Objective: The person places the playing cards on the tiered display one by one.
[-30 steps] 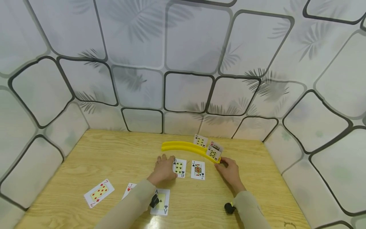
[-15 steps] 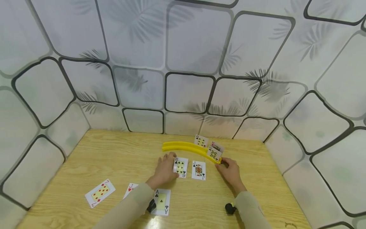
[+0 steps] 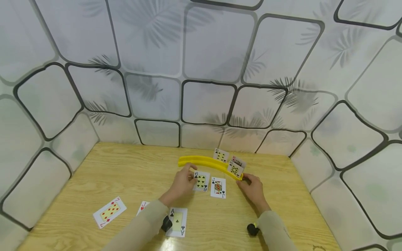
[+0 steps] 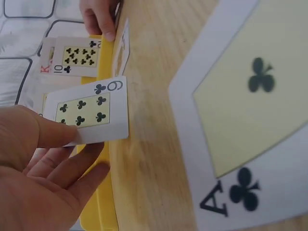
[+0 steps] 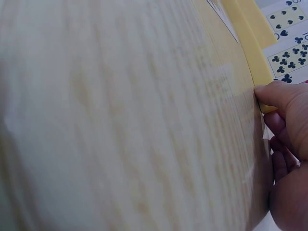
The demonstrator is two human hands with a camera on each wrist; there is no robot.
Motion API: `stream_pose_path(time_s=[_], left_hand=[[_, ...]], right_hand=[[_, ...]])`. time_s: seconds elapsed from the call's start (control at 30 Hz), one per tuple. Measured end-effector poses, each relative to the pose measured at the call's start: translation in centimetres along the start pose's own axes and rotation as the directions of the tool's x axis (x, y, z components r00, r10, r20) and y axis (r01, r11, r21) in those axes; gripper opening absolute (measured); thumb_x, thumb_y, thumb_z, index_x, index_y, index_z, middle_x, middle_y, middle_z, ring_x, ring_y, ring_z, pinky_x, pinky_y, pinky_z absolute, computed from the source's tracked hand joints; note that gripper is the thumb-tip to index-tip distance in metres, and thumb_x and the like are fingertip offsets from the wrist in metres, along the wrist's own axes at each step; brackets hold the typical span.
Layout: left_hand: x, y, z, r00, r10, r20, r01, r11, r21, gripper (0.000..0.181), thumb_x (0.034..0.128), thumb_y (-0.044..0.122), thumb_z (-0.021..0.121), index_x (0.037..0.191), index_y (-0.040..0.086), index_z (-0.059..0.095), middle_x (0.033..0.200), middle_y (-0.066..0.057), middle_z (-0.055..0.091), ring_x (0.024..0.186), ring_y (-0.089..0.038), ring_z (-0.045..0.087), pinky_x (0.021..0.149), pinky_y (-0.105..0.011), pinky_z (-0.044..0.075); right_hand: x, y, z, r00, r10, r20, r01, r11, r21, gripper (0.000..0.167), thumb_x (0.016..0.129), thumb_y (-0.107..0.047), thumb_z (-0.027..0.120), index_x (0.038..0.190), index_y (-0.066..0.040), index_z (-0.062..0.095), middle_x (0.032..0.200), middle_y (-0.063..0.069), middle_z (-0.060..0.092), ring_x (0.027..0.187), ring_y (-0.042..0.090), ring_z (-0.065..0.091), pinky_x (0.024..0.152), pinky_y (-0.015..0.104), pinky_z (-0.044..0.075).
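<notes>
Between thumb and fingers, my left hand (image 3: pixel 182 182) pinches the six of clubs (image 4: pixel 98 113), raised off the table in front of the curved yellow card holder (image 3: pixel 201 160). At the holder's right end, my right hand (image 3: pixel 252 188) grips its tip with thumb and fingers; the right wrist view shows the thumb on the yellow edge (image 5: pixel 262 77). Standing in the holder are the ten of clubs (image 3: pixel 235 169), a red king (image 3: pixel 240 161) partly hidden behind it, and the six of spades (image 3: pixel 221 155). A black jack (image 3: pixel 218 188) lies face up between my hands.
On the wooden table (image 3: pixel 216 223) lie the ace of clubs (image 3: pixel 177 222), the seven of diamonds (image 3: pixel 110 212) and a red jack (image 3: pixel 142 207), mostly covered by the left sleeve. Patterned walls (image 3: pixel 207 101) enclose the back and sides.
The left hand lay over the six of clubs on the table; now its fingers are curled on the card, which is lifted slightly up and right. The right hand stays at the holder's end.
</notes>
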State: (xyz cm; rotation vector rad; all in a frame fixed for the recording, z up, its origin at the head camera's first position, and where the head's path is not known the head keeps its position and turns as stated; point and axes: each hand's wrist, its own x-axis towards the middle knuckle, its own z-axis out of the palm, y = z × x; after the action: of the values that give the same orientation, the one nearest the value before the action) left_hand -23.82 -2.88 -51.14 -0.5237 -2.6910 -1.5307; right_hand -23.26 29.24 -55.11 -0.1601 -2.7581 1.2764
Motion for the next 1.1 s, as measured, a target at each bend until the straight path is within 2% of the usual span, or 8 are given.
stream_pose_path(time_s=[0.1,0.17,0.4,0.63,0.73,0.9,1.1], left_hand=[[0.4,0.2,0.0,1.000,-0.007,0.008,0.008,0.999,-0.035,0.029,0.0971,-0.005,0.068,0.125,0.002,0.063,0.109,-0.015,0.076,0.100,-0.028,0.075,0.087,-0.037,0.064],[0.7,0.4,0.0,1.000,-0.003,0.007,0.003,0.999,-0.042,0.026,0.0984,-0.003,0.068,0.124,0.003,0.065,0.113,-0.015,0.075,0.103,-0.027,0.074,0.088,-0.037,0.064],[1.6,1.0,0.1,0.999,0.035,0.002,-0.035,0.999,-0.036,0.023,0.1008,0.003,0.068,0.124,0.003,0.068,0.113,-0.014,0.074,0.098,-0.025,0.072,0.085,-0.038,0.063],[2.5,1.9,0.1,0.999,0.043,-0.025,-0.043,0.999,-0.028,0.024,0.1017,0.007,0.069,0.125,0.002,0.071,0.113,-0.015,0.075,0.103,-0.029,0.072,0.091,-0.043,0.062],[3.0,2.1,0.3,0.997,0.064,-0.042,-0.065,0.998,-0.022,0.021,0.1012,0.007,0.069,0.121,0.001,0.071,0.112,-0.015,0.076,0.104,-0.029,0.072,0.092,-0.045,0.062],[3.6,2.4,0.5,0.996,0.067,-0.061,-0.068,0.997,-0.029,0.014,0.1008,0.009,0.071,0.113,0.002,0.072,0.106,-0.013,0.077,0.098,-0.025,0.072,0.088,-0.042,0.062],[4.4,2.7,1.1,0.994,0.084,-0.073,-0.089,0.994,-0.058,0.016,0.1026,0.008,0.068,0.116,0.002,0.074,0.107,-0.013,0.077,0.096,-0.024,0.071,0.086,-0.040,0.061]], right_hand=[[0.0,0.1,0.1,1.000,-0.002,-0.001,0.002,1.000,0.008,0.048,0.098,-0.021,0.076,0.137,0.003,0.064,0.137,0.023,0.064,0.140,0.041,0.047,0.124,0.064,0.030],[0.1,0.1,0.1,1.000,-0.005,-0.003,0.005,1.000,0.009,0.047,0.098,-0.020,0.076,0.137,0.003,0.065,0.137,0.023,0.064,0.140,0.041,0.047,0.124,0.064,0.030],[0.1,0.3,0.1,1.000,-0.007,-0.011,0.007,1.000,0.014,0.047,0.097,-0.019,0.077,0.136,0.005,0.064,0.135,0.024,0.064,0.138,0.041,0.048,0.123,0.062,0.032],[0.0,0.2,0.1,1.000,-0.007,-0.010,0.007,1.000,0.006,0.048,0.097,-0.020,0.076,0.137,0.005,0.064,0.134,0.023,0.065,0.135,0.039,0.049,0.121,0.061,0.035],[0.0,0.2,0.0,1.000,-0.010,-0.010,0.010,1.000,0.006,0.049,0.097,-0.019,0.076,0.138,0.005,0.063,0.134,0.023,0.065,0.135,0.040,0.049,0.120,0.062,0.035],[0.1,0.3,0.0,1.000,-0.006,-0.009,0.006,1.000,0.010,0.049,0.097,-0.019,0.077,0.138,0.005,0.063,0.135,0.024,0.065,0.136,0.040,0.049,0.121,0.061,0.035],[0.1,0.3,0.1,1.000,-0.014,-0.017,0.014,1.000,0.006,0.048,0.096,-0.019,0.077,0.136,0.005,0.065,0.134,0.023,0.066,0.137,0.042,0.050,0.122,0.062,0.034]])
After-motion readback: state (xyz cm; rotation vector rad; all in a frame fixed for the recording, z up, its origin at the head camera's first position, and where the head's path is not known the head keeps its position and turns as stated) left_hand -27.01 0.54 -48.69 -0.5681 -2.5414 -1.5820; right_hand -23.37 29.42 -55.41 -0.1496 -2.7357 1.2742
